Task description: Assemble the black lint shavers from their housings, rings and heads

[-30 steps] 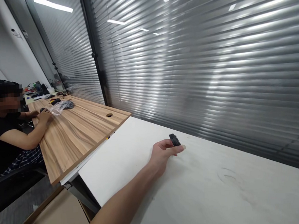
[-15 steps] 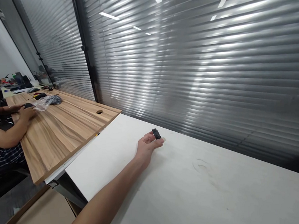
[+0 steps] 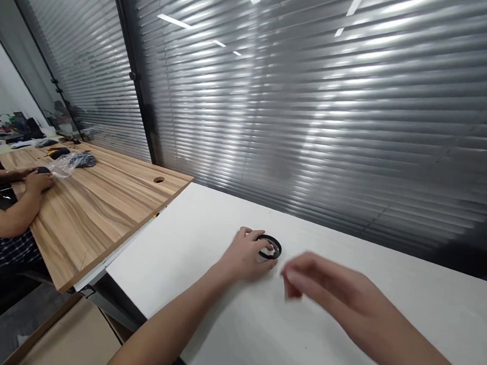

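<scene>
My left hand (image 3: 246,255) is low over the white tabletop (image 3: 216,218), its fingers closed on a black ring (image 3: 278,250). The ring's opening faces up toward me, and one fingertip reaches across it. Exactly what kind of ring it is does not show. To its right, my right hand (image 3: 334,284) hangs above the table, smeared by motion. Its thumb and forefinger meet in a pinch, the other fingers curled beneath. Whatever may be between those fingertips is too blurred to make out. A small gap separates the right fingertips from the ring.
A wood-grain table (image 3: 115,197) adjoins the white one at the left, bearing a clear plastic bag (image 3: 65,166). A person (image 3: 23,200) sits there, hands on a dark object. Glass with blinds (image 3: 305,117) borders the far edge. A cardboard box (image 3: 63,351) stands below.
My left hand has come down and nearer, and the black thing, seen edge-on before, now shows its round opening. My right hand has entered from the lower right.
</scene>
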A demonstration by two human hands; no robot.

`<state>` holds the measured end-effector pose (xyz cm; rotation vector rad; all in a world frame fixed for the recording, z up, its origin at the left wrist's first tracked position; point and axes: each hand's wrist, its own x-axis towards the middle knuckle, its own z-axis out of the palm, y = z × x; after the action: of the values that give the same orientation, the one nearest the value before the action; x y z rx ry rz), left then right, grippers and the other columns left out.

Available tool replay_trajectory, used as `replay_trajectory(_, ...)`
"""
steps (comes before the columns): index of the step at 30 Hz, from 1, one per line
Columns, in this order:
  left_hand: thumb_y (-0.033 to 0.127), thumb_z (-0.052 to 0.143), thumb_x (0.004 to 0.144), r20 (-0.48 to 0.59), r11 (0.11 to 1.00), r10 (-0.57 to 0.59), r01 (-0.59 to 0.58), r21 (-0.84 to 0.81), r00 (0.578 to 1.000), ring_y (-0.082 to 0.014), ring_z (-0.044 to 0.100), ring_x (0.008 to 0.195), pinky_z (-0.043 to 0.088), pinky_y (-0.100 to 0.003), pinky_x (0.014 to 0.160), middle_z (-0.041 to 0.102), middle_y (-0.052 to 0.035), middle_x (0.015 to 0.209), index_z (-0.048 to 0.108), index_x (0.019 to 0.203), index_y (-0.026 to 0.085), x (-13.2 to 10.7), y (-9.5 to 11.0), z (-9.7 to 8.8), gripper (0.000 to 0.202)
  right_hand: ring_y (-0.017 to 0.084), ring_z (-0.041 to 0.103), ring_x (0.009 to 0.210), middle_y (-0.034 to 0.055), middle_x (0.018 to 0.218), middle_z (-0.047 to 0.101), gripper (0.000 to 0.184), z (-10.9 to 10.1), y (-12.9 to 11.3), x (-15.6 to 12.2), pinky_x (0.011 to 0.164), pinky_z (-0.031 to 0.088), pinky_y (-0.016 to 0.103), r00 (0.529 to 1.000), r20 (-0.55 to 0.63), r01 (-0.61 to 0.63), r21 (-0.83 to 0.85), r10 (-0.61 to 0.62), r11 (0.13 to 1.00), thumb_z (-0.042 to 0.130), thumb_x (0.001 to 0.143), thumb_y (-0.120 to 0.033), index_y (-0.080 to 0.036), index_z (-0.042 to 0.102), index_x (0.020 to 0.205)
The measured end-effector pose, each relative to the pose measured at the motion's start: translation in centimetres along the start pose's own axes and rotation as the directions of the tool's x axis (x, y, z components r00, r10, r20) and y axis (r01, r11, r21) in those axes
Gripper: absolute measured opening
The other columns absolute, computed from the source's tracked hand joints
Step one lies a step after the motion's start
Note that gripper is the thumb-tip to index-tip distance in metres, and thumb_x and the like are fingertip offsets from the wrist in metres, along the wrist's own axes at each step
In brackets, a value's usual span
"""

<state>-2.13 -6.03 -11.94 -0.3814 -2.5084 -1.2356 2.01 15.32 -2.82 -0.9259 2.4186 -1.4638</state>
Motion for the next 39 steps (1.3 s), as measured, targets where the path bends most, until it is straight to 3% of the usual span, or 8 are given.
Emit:
replay_trajectory(3, 0.036, 0.085, 0.081, -0.063, 0.996, 0.069, -0.066, 0.06, 0.996, -0.0419, 0.046, 0.14, 0.039, -0.056, 0.115, 0.059, -0.0183, 0.151, 0.078, 0.114, 0.024, -0.5, -0.3, 0.2, 0.036, 0.026, 0.065, 0.078, 0.0061, 0.081, 0.07, 0.041, 0.2, 2.6, 4.4, 0.07, 0.054, 0.037, 0.989, -0.141, -0.053, -0.079, 0.042, 0.995, 0.057, 0.095, -0.066, -0.027, 0.069, 0.089)
replay_trajectory(5, 0.041, 0.084, 0.084, -0.11, 0.991, 0.067, -0.053, 0.125, 0.992, -0.0375, 0.047, 0.141, 0.041, -0.052, 0.114, 0.061, -0.0154, 0.148, 0.077, 0.119, 0.028, -0.5, -1.0, -1.7, 0.039, 0.024, 0.06, 0.067, 0.0044, 0.071, 0.066, 0.044, 0.5, 5.2, 6.1, 0.063, 0.05, 0.036, 0.974, -0.21, -0.108, -0.12, 0.082, 0.987, 0.056, 0.091, -0.068, -0.026, 0.067, 0.086)
replay_trajectory(8, 0.04, 0.082, 0.086, -0.114, 0.935, -0.006, 0.046, 0.352, 0.993, -0.0335, 0.053, 0.131, 0.039, -0.048, 0.115, 0.068, -0.012, 0.136, 0.079, 0.109, 0.029, -0.7, -3.3, -8.4, 0.026, 0.023, 0.058, 0.063, 0.0037, 0.072, 0.066, 0.044, 1.1, 7.7, 6.5, 0.059, 0.047, 0.035, 0.973, -0.213, -0.129, -0.166, 0.092, 0.978, 0.051, 0.09, -0.067, -0.026, 0.068, 0.089)
replay_trajectory(13, 0.031, 0.073, 0.088, -0.128, 0.83, -0.143, 0.19, 0.525, 0.981, -0.0379, 0.048, 0.132, 0.03, -0.053, 0.117, 0.069, -0.0154, 0.131, 0.08, 0.096, 0.022, -2.8, -8.6, -22.8, 0.013, 0.024, 0.06, 0.064, 0.0024, 0.075, 0.066, 0.039, 1.7, 6.5, 5.6, 0.062, 0.047, 0.036, 0.986, -0.15, -0.116, -0.275, 0.077, 0.954, 0.048, 0.091, -0.062, -0.029, 0.066, 0.1)
replay_trajectory(17, 0.027, 0.069, 0.083, -0.042, 0.718, -0.261, 0.223, 0.66, 0.965, -0.0411, 0.048, 0.131, 0.032, -0.055, 0.113, 0.069, -0.015, 0.134, 0.08, 0.088, 0.022, -5.3, -11.7, -28.7, 0.013, 0.023, 0.058, 0.062, 0.0007, 0.073, 0.063, 0.046, 1.4, 6.3, 5.8, 0.06, 0.046, 0.035, 0.973, -0.199, -0.149, -0.145, 0.118, 0.978, 0.046, 0.09, -0.069, -0.027, 0.058, 0.105)
replay_trajectory(20, 0.027, 0.069, 0.08, 0.081, 0.667, -0.316, 0.16, 0.727, 0.945, -0.0418, 0.051, 0.131, 0.037, -0.055, 0.108, 0.068, -0.0139, 0.137, 0.082, 0.095, 0.025, -6.2, -13.0, -29.7, 0.021, 0.022, 0.055, 0.063, -0.0002, 0.073, 0.061, 0.049, 1.2, 7.3, 6.0, 0.062, 0.047, 0.034, 0.97, -0.2, -0.156, -0.079, 0.138, 0.985, 0.047, 0.092, -0.07, -0.026, 0.056, 0.111)
replay_trajectory(26, 0.027, 0.057, 0.091, 0.238, 0.607, -0.318, 0.004, 0.795, 0.918, -0.0376, 0.054, 0.134, 0.04, -0.051, 0.109, 0.065, -0.0135, 0.143, 0.081, 0.115, 0.027, -6.2, -13.4, -29.8, 0.034, 0.021, 0.052, 0.062, -0.0007, 0.072, 0.06, 0.047, 1.3, 7.9, 5.9, 0.064, 0.044, 0.035, 0.973, -0.201, -0.124, -0.034, 0.115, 0.992, 0.049, 0.093, -0.069, -0.026, 0.055, 0.112)
replay_trajectory(39, 0.018, 0.049, 0.101, 0.459, 0.595, -0.14, -0.296, 0.747, 0.877, -0.0321, 0.063, 0.116, 0.042, -0.047, 0.101, 0.07, -0.0157, 0.131, 0.076, 0.09, 0.02, -5.4, -14.5, -30.5, 0.03, 0.022, 0.055, 0.069, -0.0002, 0.077, 0.06, 0.042, 1.5, 8.0, 5.7, 0.069, 0.046, 0.036, 0.98, -0.153, -0.134, -0.012, 0.131, 0.991, 0.047, 0.098, -0.062, -0.026, 0.054, 0.118)
